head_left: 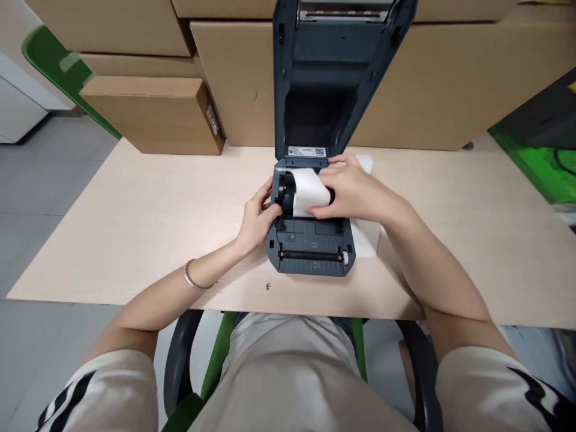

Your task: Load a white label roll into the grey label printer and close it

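A dark grey label printer [310,240] stands on the table with its lid [330,66] raised upright at the back. Inside its bay sits a roll of white label paper [308,192], beside a black roll holder [287,195]. My right hand [348,187] is closed around the roll's right side, thumb in front and fingers behind. Against the printer's left wall, my left hand [258,216] grips the edge, its thumb over the rim by the holder. A black roller [310,256] crosses the printer's front. White paper [366,239] lies partly under the printer's right side.
Large cardboard boxes [238,84] line the table's back edge. A smaller carton [148,117] stands at the back left, near a green chair back [58,66]. A tiny dark scrap [268,287] lies near the front edge of the wooden table [180,198]. Chair armrests flank my body.
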Action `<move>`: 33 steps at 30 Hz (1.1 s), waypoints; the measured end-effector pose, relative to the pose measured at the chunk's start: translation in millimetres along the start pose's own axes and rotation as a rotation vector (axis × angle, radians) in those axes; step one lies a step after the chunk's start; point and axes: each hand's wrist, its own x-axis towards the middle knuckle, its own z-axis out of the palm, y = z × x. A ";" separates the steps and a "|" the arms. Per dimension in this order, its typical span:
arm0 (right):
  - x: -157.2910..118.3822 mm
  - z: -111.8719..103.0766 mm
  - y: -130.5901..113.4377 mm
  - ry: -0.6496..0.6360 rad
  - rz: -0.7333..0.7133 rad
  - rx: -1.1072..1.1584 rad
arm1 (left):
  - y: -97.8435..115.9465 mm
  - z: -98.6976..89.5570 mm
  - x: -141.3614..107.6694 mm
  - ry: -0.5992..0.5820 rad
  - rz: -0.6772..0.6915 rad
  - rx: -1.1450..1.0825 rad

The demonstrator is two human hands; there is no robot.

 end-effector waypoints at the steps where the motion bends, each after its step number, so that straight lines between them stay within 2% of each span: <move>1: 1.0 4.6 -0.4 -0.054 -0.011 -0.024 | -0.4 -0.5 0.1 -0.007 0.000 0.005; 4: -2.0 5.6 -0.8 -0.179 -0.038 -0.049 | -1.6 -2.9 0.3 -0.026 0.001 0.006; 9: -19.0 -12.8 -13.5 -0.213 -0.128 0.017 | -5.1 -5.3 0.6 -0.077 0.038 -0.012; 13: -42.3 -20.1 -33.2 -0.254 -0.148 -0.029 | -9.0 -4.6 1.8 -0.065 0.042 -0.040; 21: -77.9 -10.2 -70.0 -0.228 -0.248 -0.296 | -9.3 -1.8 -0.7 -0.056 -0.110 -0.124; 27: -86.3 -7.4 -67.3 -0.139 -0.358 -0.376 | -19.2 -4.2 0.8 -0.099 -0.100 -0.115; 33: -90.7 -1.4 -62.6 -0.130 -0.374 -0.235 | -19.4 -5.6 -0.4 -0.093 -0.079 -0.096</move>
